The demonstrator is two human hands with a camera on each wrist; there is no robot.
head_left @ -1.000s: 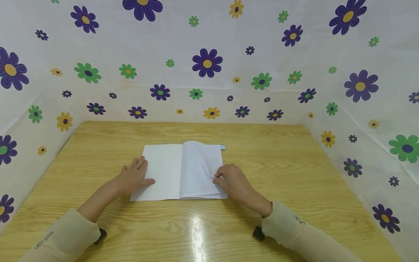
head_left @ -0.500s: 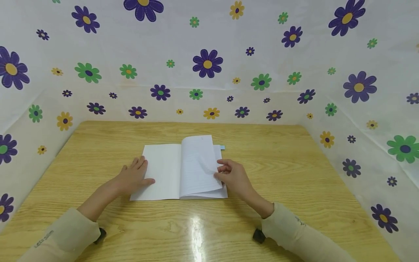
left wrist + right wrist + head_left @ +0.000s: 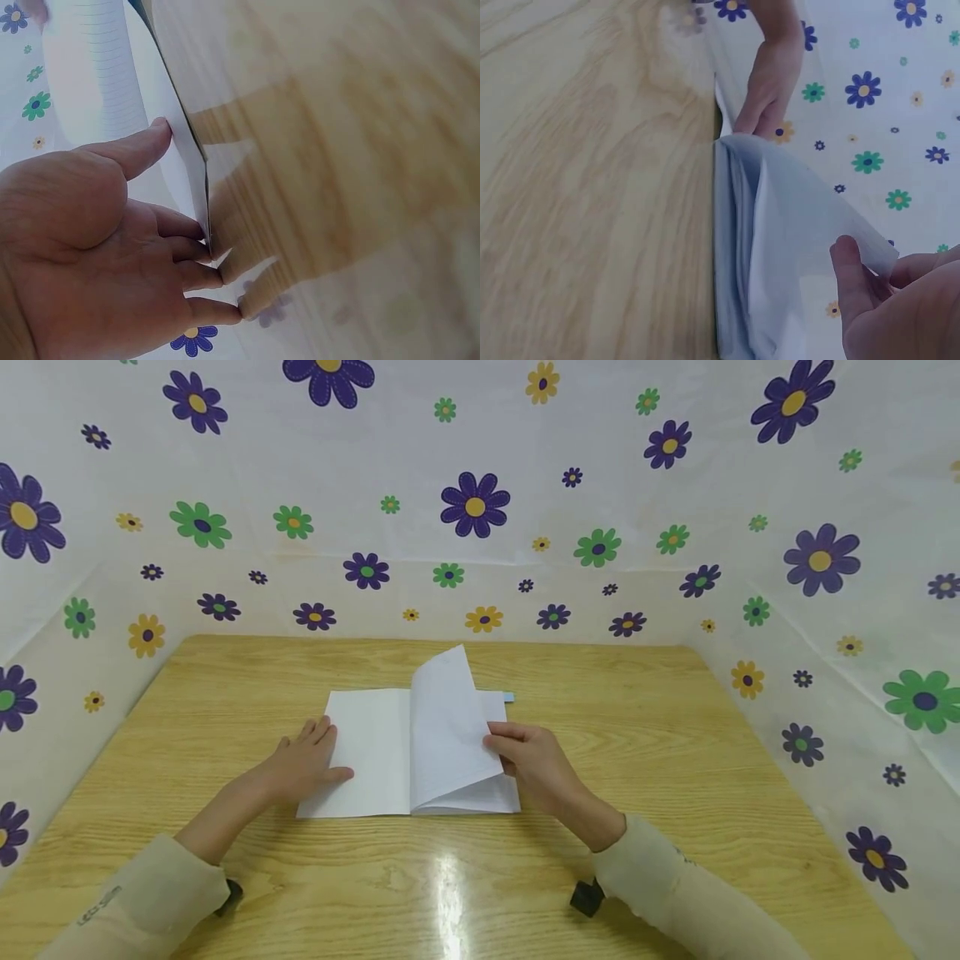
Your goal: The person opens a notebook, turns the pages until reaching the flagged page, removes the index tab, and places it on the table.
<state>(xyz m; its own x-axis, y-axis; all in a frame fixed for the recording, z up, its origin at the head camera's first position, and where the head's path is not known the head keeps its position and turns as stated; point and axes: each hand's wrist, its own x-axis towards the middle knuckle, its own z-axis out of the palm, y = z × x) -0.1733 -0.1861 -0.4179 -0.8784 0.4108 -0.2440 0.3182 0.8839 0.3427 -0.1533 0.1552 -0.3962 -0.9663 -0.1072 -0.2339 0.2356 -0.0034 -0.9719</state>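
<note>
An open notebook [image 3: 371,752] lies on the wooden table, its left page blank and white. My left hand [image 3: 303,764] rests on the left page's outer edge, fingers spread and thumb lying on the paper; the left wrist view shows the fingers [image 3: 199,271] straight along that edge. With thumb and fingers, my right hand [image 3: 543,768] pinches the outer edge of a lined page [image 3: 450,727] and holds it lifted and curved above the pages beneath. In the right wrist view, the raised page [image 3: 817,202] arches up from the stack toward the pinching fingertips.
The wooden table [image 3: 645,718] extends around the notebook on all sides. A white sheet [image 3: 330,460] with purple, green and yellow flowers hangs behind and at both sides. A small light-blue tab [image 3: 509,697] sticks out at the notebook's upper right corner.
My right hand has taken hold of the lined page's edge and raised it; the page's top corner has swung up and leftward. My left hand has stayed in place.
</note>
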